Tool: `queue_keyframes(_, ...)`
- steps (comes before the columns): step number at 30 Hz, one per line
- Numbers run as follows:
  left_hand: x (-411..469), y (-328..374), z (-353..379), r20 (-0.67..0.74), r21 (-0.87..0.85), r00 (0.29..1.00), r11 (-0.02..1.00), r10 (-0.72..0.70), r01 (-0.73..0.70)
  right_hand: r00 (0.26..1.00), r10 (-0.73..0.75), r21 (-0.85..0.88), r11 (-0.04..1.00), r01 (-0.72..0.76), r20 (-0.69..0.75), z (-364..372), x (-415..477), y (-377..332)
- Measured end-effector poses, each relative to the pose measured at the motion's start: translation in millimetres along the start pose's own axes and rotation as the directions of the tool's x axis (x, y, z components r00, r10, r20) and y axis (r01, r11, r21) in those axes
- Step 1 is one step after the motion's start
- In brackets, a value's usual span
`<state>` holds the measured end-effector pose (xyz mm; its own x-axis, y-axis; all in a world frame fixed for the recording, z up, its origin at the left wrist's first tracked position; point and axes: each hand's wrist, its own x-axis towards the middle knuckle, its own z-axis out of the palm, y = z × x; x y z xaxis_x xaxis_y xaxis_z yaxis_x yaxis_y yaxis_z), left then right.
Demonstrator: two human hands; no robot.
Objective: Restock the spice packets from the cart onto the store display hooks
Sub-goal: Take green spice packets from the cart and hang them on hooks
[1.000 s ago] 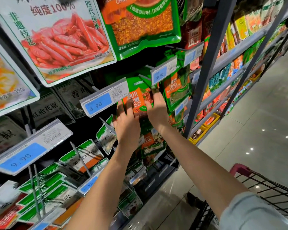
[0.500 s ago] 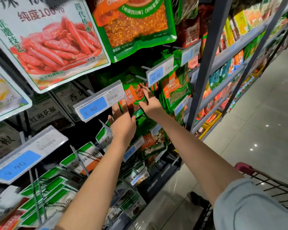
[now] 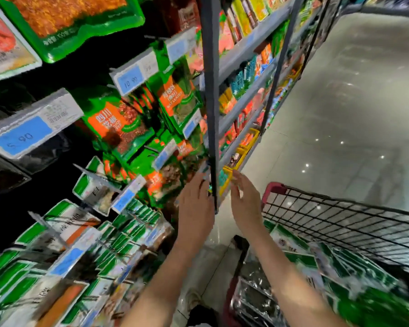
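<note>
A green and orange Sichuan pepper packet (image 3: 121,125) hangs on a display hook under the 10.90 price tag (image 3: 134,77). My left hand (image 3: 195,205) and my right hand (image 3: 246,204) are both below and to the right of it, in the air with fingers straight, holding nothing. They are on either side of the grey shelf upright (image 3: 210,90). The wire cart (image 3: 340,223) at the lower right holds several green and white spice packets (image 3: 321,263).
More packets hang on hooks at the lower left behind blue price tags such as the 5.90 tag (image 3: 31,123). Shelves of goods run away along the aisle on the right of the upright. Grey tiled floor (image 3: 352,102) stretches to the right.
Both hands have let go of the pepper packet on the hook and dropped down and to the right, toward the cart. The view has swung right and down, blurring the picture.
</note>
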<state>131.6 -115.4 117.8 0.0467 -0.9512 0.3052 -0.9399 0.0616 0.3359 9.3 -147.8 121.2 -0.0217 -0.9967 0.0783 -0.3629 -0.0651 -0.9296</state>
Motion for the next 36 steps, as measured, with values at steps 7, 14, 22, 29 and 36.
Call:
queue_keyframes(7,-65,121,80,0.634,-0.154,0.743,0.976,0.216,-0.152,0.888,0.414,-0.255,0.853,-0.456,-0.202,-115,-80,123)
queue_keyframes(14,-134,185,162,0.870,-0.223,0.341,0.900,0.357,-0.374,0.653,0.727,-0.337,0.572,-0.748,-0.214,-215,-175,205)
queue_keyframes(22,-174,214,252,0.870,-0.165,0.298,0.802,0.392,-0.574,0.414,0.879,-0.371,0.312,-0.875,-0.235,-297,-242,308)
queue_keyframes(29,-202,202,300,0.849,-0.052,0.385,0.783,0.361,-0.620,0.309,0.881,-0.277,0.215,-0.936,-0.359,-329,-251,358)
queue_keyframes(36,-203,200,296,0.917,-0.060,0.295,0.823,0.269,-0.564,0.275,0.866,-0.189,0.213,-0.959,-0.418,-303,-240,356)
